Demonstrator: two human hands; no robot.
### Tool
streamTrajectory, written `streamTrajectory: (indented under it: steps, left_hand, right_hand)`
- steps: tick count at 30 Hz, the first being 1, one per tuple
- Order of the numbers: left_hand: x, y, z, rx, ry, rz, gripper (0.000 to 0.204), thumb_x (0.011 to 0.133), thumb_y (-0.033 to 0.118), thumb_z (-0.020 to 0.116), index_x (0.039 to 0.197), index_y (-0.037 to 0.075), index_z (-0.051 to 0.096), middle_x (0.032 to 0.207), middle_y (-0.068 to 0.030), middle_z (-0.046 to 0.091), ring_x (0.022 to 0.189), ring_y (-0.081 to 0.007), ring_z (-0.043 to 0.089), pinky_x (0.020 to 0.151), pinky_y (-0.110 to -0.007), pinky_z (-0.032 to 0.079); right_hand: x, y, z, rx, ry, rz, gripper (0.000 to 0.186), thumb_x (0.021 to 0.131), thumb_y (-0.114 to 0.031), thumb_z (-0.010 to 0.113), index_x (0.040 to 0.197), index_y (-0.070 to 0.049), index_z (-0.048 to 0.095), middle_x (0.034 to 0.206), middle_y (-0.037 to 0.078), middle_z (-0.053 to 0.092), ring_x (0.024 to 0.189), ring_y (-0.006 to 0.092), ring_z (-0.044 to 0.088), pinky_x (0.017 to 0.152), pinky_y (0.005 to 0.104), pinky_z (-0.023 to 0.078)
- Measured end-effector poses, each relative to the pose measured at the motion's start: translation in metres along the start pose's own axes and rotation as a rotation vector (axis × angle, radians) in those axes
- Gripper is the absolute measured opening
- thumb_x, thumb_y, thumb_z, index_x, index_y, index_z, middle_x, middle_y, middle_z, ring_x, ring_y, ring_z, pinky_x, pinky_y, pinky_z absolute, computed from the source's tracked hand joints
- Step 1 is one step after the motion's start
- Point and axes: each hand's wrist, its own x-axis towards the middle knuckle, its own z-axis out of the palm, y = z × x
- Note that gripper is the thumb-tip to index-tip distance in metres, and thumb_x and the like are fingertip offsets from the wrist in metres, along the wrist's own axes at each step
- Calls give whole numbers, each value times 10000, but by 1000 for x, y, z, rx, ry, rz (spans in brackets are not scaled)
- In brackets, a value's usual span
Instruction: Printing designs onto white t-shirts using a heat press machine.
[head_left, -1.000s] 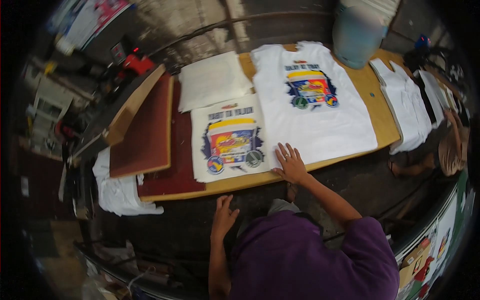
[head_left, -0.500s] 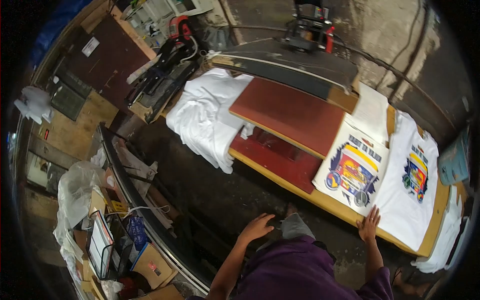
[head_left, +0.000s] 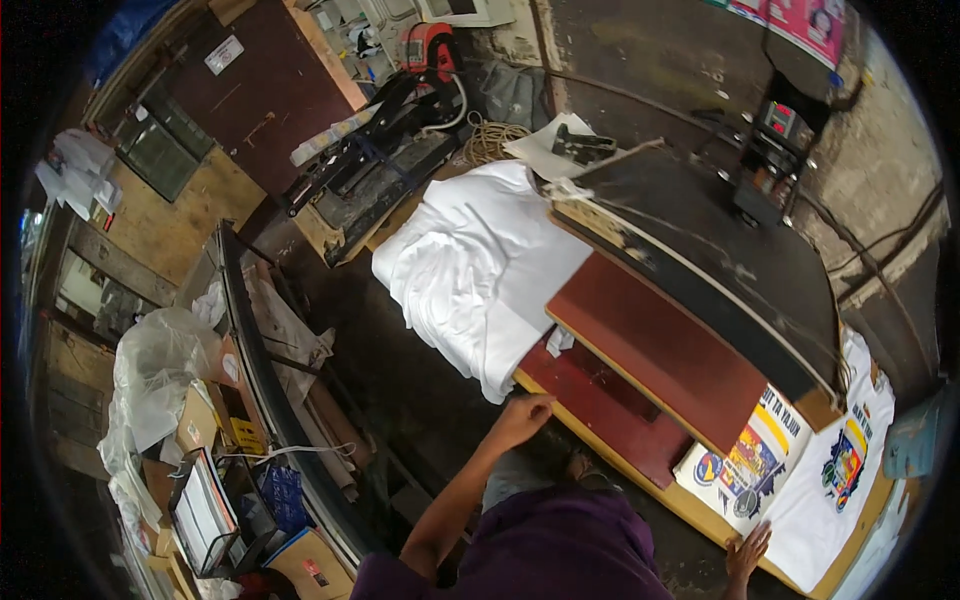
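Note:
My left hand point(head_left: 522, 420) hovers by the front edge of the yellow-edged table point(head_left: 600, 428), its fingers loosely curled with nothing visible in them. Just beyond it is a heap of white T-shirts point(head_left: 455, 275), crumpled on one side and smoother on the other. My right hand point(head_left: 748, 552) has its fingers stretched out at the table's front edge, beside the lower edges of two printed white shirts. The nearer print point(head_left: 748, 470) is partly covered by a raised dark red board point(head_left: 655, 345). Fully in sight is the second printed shirt point(head_left: 835, 475) to its right.
A lower red board point(head_left: 605, 405) lies under the raised one. Behind them stands a long dark panel point(head_left: 720, 220) with a black control box point(head_left: 780, 150). A press machine with a red unit point(head_left: 428, 50) is at the back. Boxes and papers point(head_left: 205, 515) fill the left side.
The view has swung left, so the table sits further right. My left hand has come up to the table edge and its fingers have curled. My right hand stays by the printed shirts.

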Motion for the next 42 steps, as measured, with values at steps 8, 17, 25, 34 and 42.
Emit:
streamTrajectory:
  steps: [8,17,25,34,42]
  left_hand:
    - [172,-70,-123,80,496,31,156,892,92,695,1024,13,719,943,-146,721,775,-209,673,690,-326,517]
    - [359,-147,-299,882,438,-44,302,907,331,619,1089,108,712,1190,-143,620,1113,-371,541,895,-562,458]
    - [380,-131,-354,798,-114,-19,448,897,417,651,1156,51,656,1093,-225,689,1070,-416,640,877,-569,502]
    - [155,10,-234,132,-1055,329,234,934,236,666,940,6,628,841,-167,683,748,-295,654,691,-413,497]
    - [143,40,-294,-208,-1125,-254,249,970,173,674,1078,-52,673,866,-16,680,742,-77,593,637,-248,479]
  right_hand:
    - [-49,-127,43,232,495,540,893,838,-253,763,1570,-95,277,1550,273,305,1418,431,348,1092,536,376]
    - [-164,-343,-43,373,504,85,773,734,74,718,1433,-180,506,1563,160,329,1381,419,377,1087,540,406]
    - [-203,-445,-145,547,323,176,437,788,105,630,1206,-19,651,1356,180,543,1307,403,466,1038,495,448]
    - [-111,-620,-305,1538,-109,-580,396,830,40,693,1224,1,666,1113,180,707,908,214,678,761,363,546]
    - [-103,-654,-380,1106,299,-819,183,841,7,705,1024,-1,707,912,160,706,780,318,696,669,370,542]
